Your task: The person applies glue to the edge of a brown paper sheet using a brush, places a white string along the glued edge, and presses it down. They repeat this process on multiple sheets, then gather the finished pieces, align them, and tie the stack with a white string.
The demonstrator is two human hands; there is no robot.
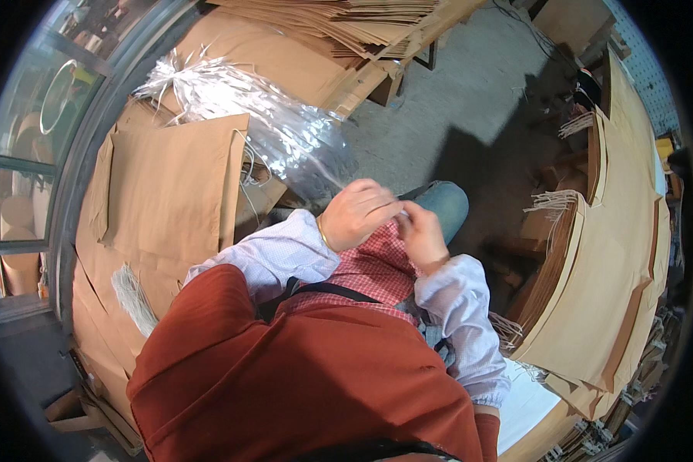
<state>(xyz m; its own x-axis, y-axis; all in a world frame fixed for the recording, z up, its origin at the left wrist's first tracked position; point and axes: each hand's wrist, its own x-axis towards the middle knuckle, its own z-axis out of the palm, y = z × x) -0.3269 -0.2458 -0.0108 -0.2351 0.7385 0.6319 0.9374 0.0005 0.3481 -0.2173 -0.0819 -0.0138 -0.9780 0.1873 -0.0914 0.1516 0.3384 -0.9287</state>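
Keeping the pinch close should aid control: left hand (pixel 358 215) and right hand (pixel 425 239) curl closed together, contents unclear.

Passage runs forward over the grey floor (pixel 412 127). Silvery plastic strips (pixel 242 108) obstruct the forward-left; the denim-clad knee (pixel 448 205) partly obstructs ahead; stacked brown paper (pixel 612 231) bounds the right.

A: What borders the view at left?
B: A framed window (pixel 15 127), divided into several panes.
A: And at upper centre?
B: Grey floor (pixel 462 85), partly in shadow; thin dark cables (pixel 527 19) at its far end.
A: The right rim?
B: A light-blue perforated panel (pixel 648 73); below it, a small yellow object (pixel 664 147), kind unclear.
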